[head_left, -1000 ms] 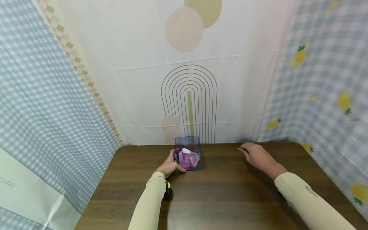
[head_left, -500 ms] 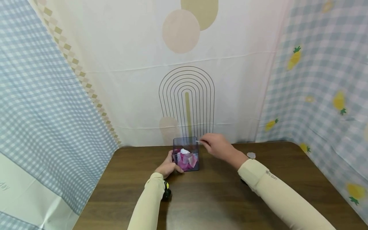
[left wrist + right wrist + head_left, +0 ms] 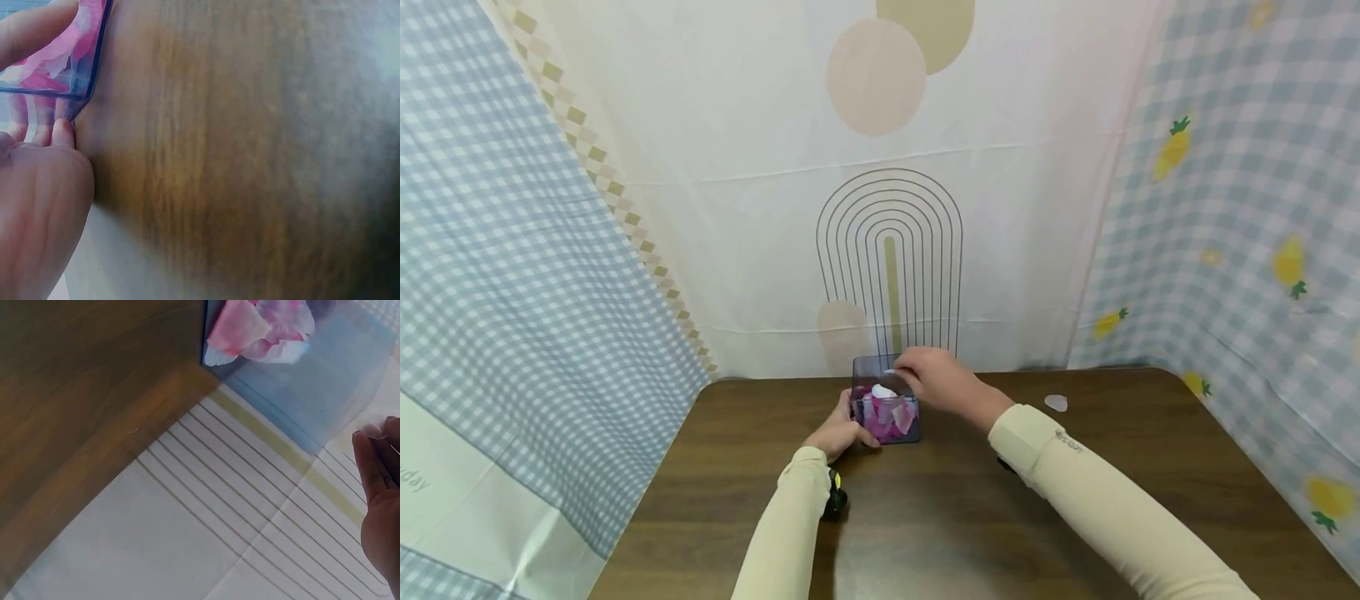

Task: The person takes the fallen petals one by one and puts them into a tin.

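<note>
A clear bluish plastic box [image 3: 867,367] stands near the back edge of the table, partly filled with pink, purple and white petals [image 3: 891,417]. My left hand [image 3: 837,433] grips its left side; in the left wrist view the thumb [image 3: 37,31] lies across one face and the other fingers show through the plastic. Over the box's opening, my right hand [image 3: 942,381] pinches a thin whitish petal [image 3: 374,429] between thumb and fingertips. To the right, one pale petal [image 3: 1056,402] lies alone on the table.
The dark wooden table [image 3: 925,517] ends at a hanging white cloth [image 3: 760,250] with printed arches. Checked cloths hang on the left [image 3: 550,275] and on the right [image 3: 1225,208]. A dark device [image 3: 836,500] sits at the left wrist.
My right hand has moved left from the table's right side to above the box, carrying the pinched petal. The pale petal on the table came into view. My left hand stays on the box.
</note>
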Motion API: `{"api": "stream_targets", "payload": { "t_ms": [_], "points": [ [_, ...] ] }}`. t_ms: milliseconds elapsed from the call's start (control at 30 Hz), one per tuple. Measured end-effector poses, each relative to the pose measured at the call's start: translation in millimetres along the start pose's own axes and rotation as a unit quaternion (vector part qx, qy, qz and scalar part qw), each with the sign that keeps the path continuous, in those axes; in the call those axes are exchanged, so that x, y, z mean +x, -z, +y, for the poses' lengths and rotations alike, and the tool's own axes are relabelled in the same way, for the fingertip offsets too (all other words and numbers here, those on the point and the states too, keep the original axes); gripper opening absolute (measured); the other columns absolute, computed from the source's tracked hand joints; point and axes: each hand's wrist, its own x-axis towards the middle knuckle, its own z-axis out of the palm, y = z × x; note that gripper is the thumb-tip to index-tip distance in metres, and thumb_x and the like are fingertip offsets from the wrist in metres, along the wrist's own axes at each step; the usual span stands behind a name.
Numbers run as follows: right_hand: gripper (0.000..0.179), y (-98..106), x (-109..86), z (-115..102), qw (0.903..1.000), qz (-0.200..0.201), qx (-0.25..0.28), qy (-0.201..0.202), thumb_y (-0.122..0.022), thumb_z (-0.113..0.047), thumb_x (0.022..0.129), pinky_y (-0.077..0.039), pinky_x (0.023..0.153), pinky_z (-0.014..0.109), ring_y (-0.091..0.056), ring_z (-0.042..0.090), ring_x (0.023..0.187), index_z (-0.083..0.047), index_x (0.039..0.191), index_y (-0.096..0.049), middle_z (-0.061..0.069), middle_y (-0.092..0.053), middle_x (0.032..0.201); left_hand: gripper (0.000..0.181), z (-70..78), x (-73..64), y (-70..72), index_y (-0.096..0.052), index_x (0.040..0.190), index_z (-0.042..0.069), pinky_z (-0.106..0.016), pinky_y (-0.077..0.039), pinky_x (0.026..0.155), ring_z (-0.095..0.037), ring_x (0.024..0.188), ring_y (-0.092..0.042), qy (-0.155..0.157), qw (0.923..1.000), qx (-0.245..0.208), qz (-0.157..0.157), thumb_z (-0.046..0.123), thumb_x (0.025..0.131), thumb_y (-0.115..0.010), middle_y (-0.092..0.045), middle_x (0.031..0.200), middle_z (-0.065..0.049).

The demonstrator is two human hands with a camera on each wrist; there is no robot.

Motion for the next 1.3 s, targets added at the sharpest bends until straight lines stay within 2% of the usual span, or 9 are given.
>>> {"api": "stream_targets", "payload": {
  "t_ms": [133,267,400,533,767,1000,1167,1300],
  "points": [
    [0.012,-11.9,13.7,-3.2,0.9993,-0.03,0.004,-0.021,-0.069,-0.012,0.103,-0.063,0.086,0.039,-0.073,0.019,0.092,-0.007,0.105,-0.079,0.004,-0.077,0.099,0.11,-0.8,0.6,1.2,-0.026,0.153,0.012,-0.046,-0.046,0.118,-0.03,0.133,-0.056,0.003,1.0,-0.006,-0.003,-0.019,0.062,-0.08,-0.047,0.154,-0.021],
    [0.014,-26.3,24.9,-6.1,0.9958,-0.061,0.021,-0.065,-0.066,-0.011,0.104,-0.062,0.083,0.038,-0.071,0.019,0.089,-0.005,0.102,-0.079,0.007,-0.078,0.098,0.11,-0.9,0.2,1.7,-0.025,0.152,0.012,-0.047,-0.047,0.119,-0.03,0.131,-0.059,0.003,0.9999,-0.009,-0.006,-0.02,0.062,-0.08,-0.048,0.154,-0.021],
    [0.014,-36.2,30.2,-7.0,0.9886,-0.084,0.044,-0.118,-0.068,-0.012,0.103,-0.063,0.083,0.037,-0.074,0.019,0.092,-0.007,0.104,-0.081,0.007,-0.08,0.103,0.109,-1.6,0.3,1.5,-0.025,0.152,0.012,-0.049,-0.046,0.121,-0.03,0.132,-0.059,0.007,0.9998,-0.013,-0.011,-0.02,0.063,-0.079,-0.049,0.154,-0.022],
    [0.013,-39.7,30.2,-7.6,0.9829,-0.092,0.062,-0.147,-0.068,-0.013,0.103,-0.063,0.082,0.037,-0.074,0.02,0.091,-0.008,0.104,-0.081,0.007,-0.081,0.104,0.109,-4.3,1.3,1.4,-0.025,0.153,0.012,-0.049,-0.045,0.121,-0.03,0.132,-0.06,0.009,0.9998,-0.013,-0.014,-0.019,0.064,-0.08,-0.05,0.155,-0.022],
    [0.016,-42.9,29.9,-7.6,0.98,-0.085,0.076,-0.163,-0.067,-0.015,0.104,-0.063,0.085,0.039,-0.075,0.024,0.097,-0.007,0.108,-0.081,0.009,-0.081,0.11,0.11,-5.4,4.0,2.2,-0.025,0.154,0.012,-0.048,-0.046,0.121,-0.029,0.132,-0.059,0.004,0.9998,-0.017,-0.007,-0.02,0.063,-0.079,-0.049,0.154,-0.021],
    [0.017,-43.2,31.4,-6.4,0.9768,-0.099,0.076,-0.174,-0.069,-0.015,0.103,-0.062,0.091,0.042,-0.075,0.027,0.105,-0.006,0.112,-0.081,0.01,-0.08,0.115,0.111,-6.9,5.3,2.4,-0.024,0.154,0.013,-0.044,-0.048,0.119,-0.029,0.132,-0.059,0.007,0.9998,-0.014,-0.015,-0.018,0.064,-0.079,-0.047,0.156,-0.021],
    [0.021,-41.5,33.1,-6.5,0.9745,-0.115,0.077,-0.177,-0.07,-0.011,0.102,-0.061,0.1,0.045,-0.074,0.031,0.115,-0.004,0.119,-0.08,0.013,-0.079,0.121,0.111,-5.1,4.4,2.7,-0.023,0.154,0.013,-0.048,-0.045,0.122,-0.031,0.135,-0.058,0.01,0.9997,-0.009,-0.019,-0.018,0.064,-0.08,-0.046,0.157,-0.022],
    [0.021,-42.3,34.2,-7.2,0.9744,-0.116,0.072,-0.179,-0.069,-0.012,0.102,-0.06,0.101,0.045,-0.074,0.03,0.116,-0.005,0.119,-0.08,0.012,-0.079,0.122,0.111,-3.6,3.8,2.6,-0.024,0.155,0.012,-0.052,-0.043,0.123,-0.032,0.136,-0.057,0.011,0.9998,-0.011,-0.013,-0.019,0.064,-0.08,-0.046,0.156,-0.021]
  ]
}}
